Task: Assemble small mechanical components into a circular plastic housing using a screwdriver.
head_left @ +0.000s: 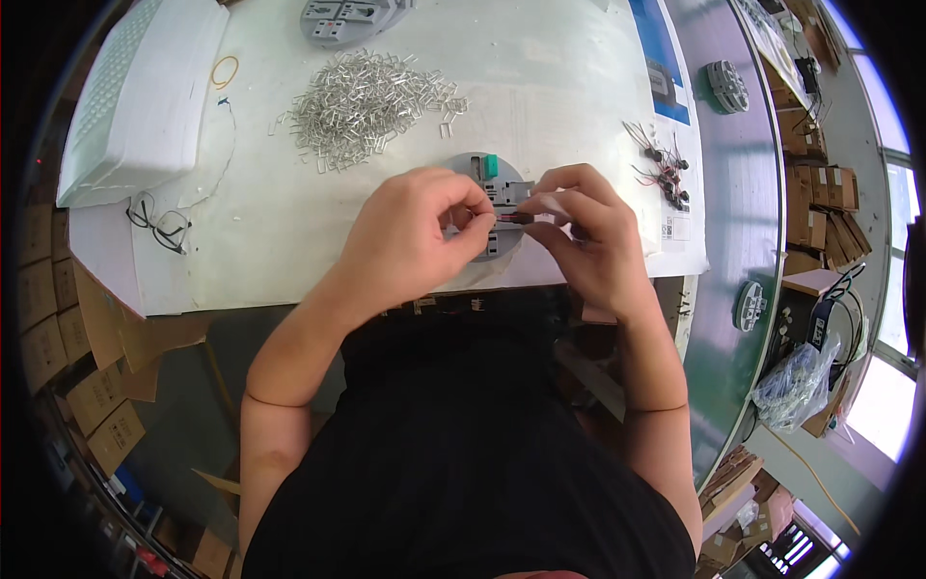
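Observation:
Both hands meet over a round grey plastic base (465,165) near the front edge of the table. It carries a green block (491,167) and several grey fittings. Thumb and forefinger of my right hand (596,232) pinch a small black part with thin wires (519,219) just above the base. My left hand (413,224) is closed in a pinch at the wire end of that part; its fingertips hide exactly what they grip. The hands cover the left and right sides of the base.
Beyond my hands lies a heap of small metal clips (371,104), with another round grey base (349,21) behind. Black wired parts (667,176) lie at right. At left are a white foam tray (145,101), eyeglasses (162,227) and a rubber band (224,71). Grey units (728,87) sit on the green bench.

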`<action>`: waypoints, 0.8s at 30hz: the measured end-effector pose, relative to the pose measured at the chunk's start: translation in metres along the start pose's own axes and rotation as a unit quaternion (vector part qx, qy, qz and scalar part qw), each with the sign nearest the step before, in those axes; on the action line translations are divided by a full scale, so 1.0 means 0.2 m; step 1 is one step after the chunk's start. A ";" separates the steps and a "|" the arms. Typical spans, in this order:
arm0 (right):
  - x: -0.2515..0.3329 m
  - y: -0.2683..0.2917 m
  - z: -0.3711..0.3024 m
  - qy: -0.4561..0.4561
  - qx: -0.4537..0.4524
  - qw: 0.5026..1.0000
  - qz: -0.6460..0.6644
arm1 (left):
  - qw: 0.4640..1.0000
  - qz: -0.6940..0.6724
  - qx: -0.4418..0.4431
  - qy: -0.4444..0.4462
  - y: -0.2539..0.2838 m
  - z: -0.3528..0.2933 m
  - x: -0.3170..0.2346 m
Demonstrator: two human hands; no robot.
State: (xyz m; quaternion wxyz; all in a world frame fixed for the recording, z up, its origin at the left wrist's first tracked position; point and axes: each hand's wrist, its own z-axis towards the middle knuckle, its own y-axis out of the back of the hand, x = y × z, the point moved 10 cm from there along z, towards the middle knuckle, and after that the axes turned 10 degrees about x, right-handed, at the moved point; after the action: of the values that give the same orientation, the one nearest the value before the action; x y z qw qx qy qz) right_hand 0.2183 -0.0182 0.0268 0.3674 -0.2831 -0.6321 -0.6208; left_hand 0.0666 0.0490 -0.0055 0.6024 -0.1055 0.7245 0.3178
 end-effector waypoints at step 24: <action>0.11 -0.17 -0.03 0.075 0.066 0.947 -0.306 | 0.988 0.092 -0.084 -0.088 -0.01 -0.09 -0.01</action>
State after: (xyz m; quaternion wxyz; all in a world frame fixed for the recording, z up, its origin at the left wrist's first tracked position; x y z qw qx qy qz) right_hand 0.1794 -0.0284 0.0246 0.2236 -0.0038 -0.6987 -0.6795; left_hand 0.0543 0.0369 -0.0038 0.6210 -0.0602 0.6458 0.4401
